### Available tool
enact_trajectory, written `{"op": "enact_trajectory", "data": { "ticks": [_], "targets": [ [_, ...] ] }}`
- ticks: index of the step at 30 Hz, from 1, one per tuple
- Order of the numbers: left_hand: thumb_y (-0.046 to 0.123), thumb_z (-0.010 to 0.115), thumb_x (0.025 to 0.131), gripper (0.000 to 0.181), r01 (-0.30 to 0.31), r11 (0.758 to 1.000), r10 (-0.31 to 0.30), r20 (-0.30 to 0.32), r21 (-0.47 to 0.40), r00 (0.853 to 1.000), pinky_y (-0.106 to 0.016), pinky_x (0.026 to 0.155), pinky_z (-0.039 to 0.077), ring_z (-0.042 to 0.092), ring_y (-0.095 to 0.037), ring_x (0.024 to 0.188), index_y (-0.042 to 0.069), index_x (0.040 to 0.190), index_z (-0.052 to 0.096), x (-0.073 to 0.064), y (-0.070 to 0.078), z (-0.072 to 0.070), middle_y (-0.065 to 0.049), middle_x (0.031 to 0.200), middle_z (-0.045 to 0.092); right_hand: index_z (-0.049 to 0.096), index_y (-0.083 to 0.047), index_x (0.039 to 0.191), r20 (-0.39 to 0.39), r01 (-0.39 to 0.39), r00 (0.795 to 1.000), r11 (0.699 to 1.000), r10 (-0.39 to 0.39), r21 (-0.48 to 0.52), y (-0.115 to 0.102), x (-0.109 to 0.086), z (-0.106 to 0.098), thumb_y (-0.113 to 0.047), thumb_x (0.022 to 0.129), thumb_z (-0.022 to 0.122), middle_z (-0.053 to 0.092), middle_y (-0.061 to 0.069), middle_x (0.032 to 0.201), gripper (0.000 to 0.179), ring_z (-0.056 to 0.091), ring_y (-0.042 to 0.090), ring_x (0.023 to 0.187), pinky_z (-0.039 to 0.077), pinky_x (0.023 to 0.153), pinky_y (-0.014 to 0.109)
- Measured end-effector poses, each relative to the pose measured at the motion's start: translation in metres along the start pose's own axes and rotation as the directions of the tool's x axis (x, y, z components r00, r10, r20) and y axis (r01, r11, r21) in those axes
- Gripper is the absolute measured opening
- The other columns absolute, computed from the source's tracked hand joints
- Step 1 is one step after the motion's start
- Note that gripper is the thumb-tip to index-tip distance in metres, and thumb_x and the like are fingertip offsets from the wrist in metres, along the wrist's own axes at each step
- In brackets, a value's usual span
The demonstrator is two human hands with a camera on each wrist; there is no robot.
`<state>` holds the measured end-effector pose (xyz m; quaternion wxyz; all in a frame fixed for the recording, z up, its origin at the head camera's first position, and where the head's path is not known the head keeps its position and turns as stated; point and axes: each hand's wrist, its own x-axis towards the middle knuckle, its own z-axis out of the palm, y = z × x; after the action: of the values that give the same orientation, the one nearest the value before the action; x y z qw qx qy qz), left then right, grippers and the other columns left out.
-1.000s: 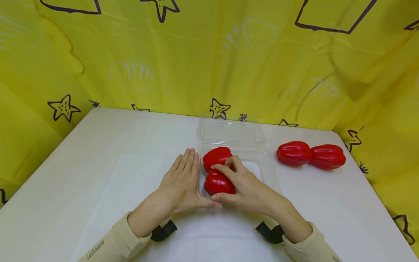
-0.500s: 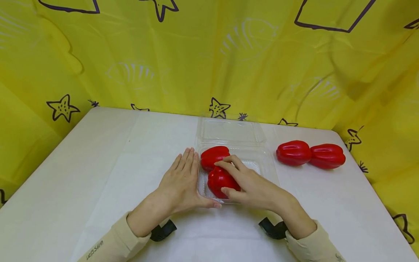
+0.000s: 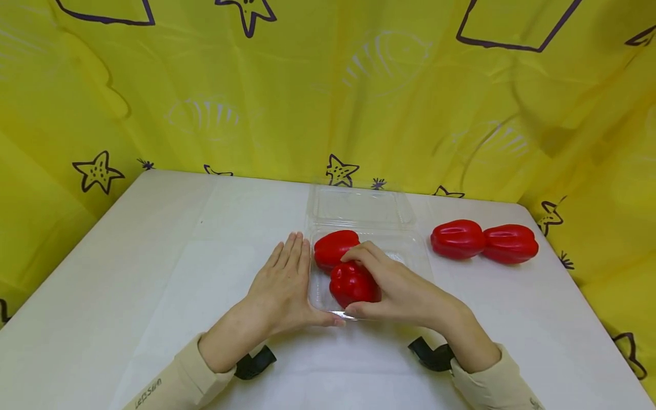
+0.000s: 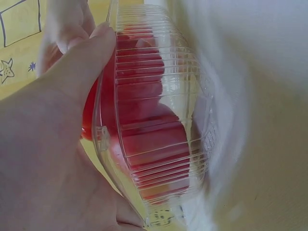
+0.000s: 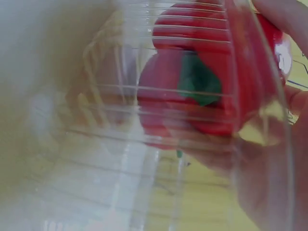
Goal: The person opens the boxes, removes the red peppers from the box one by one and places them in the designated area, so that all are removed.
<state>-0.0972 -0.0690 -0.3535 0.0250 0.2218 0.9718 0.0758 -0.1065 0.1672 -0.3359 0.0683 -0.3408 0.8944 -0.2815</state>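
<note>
A clear plastic clamshell container (image 3: 320, 297) lies on the table with two red bell peppers in its left part. My right hand (image 3: 397, 290) grips the nearer bell pepper (image 3: 353, 285), thumb in front and fingers behind. In the right wrist view, a green stem (image 5: 199, 79) shows through the ribbed wall. Behind it rests the other bell pepper (image 3: 334, 249), against the left side. My left hand (image 3: 282, 293) lies along the container's left wall, fingers straight, thumb along the front rim. Through the clear wall, red pepper (image 4: 154, 149) shows in the left wrist view.
The container's clear lid (image 3: 361, 205) lies folded back towards the yellow curtain (image 3: 287, 85). Two more red bell peppers, one (image 3: 458, 239) touching the other (image 3: 510, 244), lie on the white table (image 3: 154, 273) to the right. Black pieces (image 3: 256, 362) show by both wrists.
My right hand has shifted slightly to the right with the nearer bell pepper, which has turned. The farther pepper has moved a little left. My left hand has stayed in place.
</note>
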Motion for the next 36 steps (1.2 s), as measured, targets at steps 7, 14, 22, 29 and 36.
{"op": "enact_trajectory", "data": {
  "ticks": [7, 14, 22, 29, 36],
  "targets": [
    [0.089, 0.059, 0.066, 0.133, 0.002, 1.0, -0.002, -0.003, 0.012, 1.0, -0.048, 0.126, 0.017, 0.013, -0.037, 0.154, -0.005, 0.154, 0.023, 0.001, 0.0, 0.0, -0.023, 0.163, 0.019, 0.044, -0.024, 0.136, -0.039, -0.043, 0.998, 0.998, 0.042, -0.039, -0.004, -0.006, -0.01, -0.029, 0.08, 0.08, 0.053, -0.009, 0.128, 0.067, 0.057, 0.009, 0.114, 0.058, 0.09, 0.029],
    [0.09, 0.058, 0.065, 0.135, 0.006, 1.0, -0.006, 0.002, 0.011, 1.0, -0.048, 0.126, 0.016, 0.012, -0.037, 0.154, -0.005, 0.155, 0.022, 0.002, 0.0, 0.0, -0.023, 0.164, 0.018, 0.045, -0.027, 0.137, -0.051, -0.064, 0.997, 0.997, 0.061, -0.052, 0.001, -0.009, -0.018, -0.026, 0.08, 0.08, 0.051, -0.012, 0.135, 0.067, 0.055, 0.007, 0.115, 0.057, 0.09, 0.027],
    [0.089, 0.06, 0.065, 0.136, 0.011, 1.0, -0.011, -0.003, -0.016, 1.0, -0.047, 0.126, 0.015, 0.011, -0.036, 0.154, -0.005, 0.155, 0.021, 0.002, 0.0, 0.0, -0.022, 0.164, 0.016, 0.049, -0.026, 0.139, -0.124, -0.032, 0.992, 0.991, 0.015, -0.131, 0.002, -0.014, -0.03, -0.026, 0.082, 0.079, 0.052, -0.008, 0.13, 0.064, 0.057, 0.012, 0.112, 0.059, 0.086, 0.03],
    [0.091, 0.059, 0.063, 0.139, 0.015, 0.999, -0.014, 0.016, -0.041, 1.0, -0.048, 0.126, 0.013, 0.008, -0.035, 0.155, -0.003, 0.156, 0.018, 0.002, -0.001, -0.002, -0.02, 0.165, 0.013, 0.046, -0.023, 0.143, -0.179, -0.108, 0.981, 0.982, 0.079, -0.157, 0.003, -0.024, -0.044, -0.023, 0.081, 0.081, 0.054, -0.002, 0.13, 0.071, 0.059, 0.018, 0.112, 0.061, 0.084, 0.038],
    [0.092, 0.055, 0.065, 0.137, 0.018, 0.999, -0.016, 0.046, -0.046, 0.999, -0.048, 0.127, 0.011, 0.006, -0.033, 0.156, -0.002, 0.157, 0.017, 0.001, -0.001, -0.004, -0.018, 0.166, 0.012, 0.043, -0.017, 0.144, -0.217, -0.18, 0.965, 0.972, 0.145, -0.154, 0.003, -0.035, -0.058, -0.023, 0.083, 0.079, 0.053, 0.002, 0.131, 0.071, 0.059, 0.024, 0.113, 0.061, 0.084, 0.046]
  ]
}}
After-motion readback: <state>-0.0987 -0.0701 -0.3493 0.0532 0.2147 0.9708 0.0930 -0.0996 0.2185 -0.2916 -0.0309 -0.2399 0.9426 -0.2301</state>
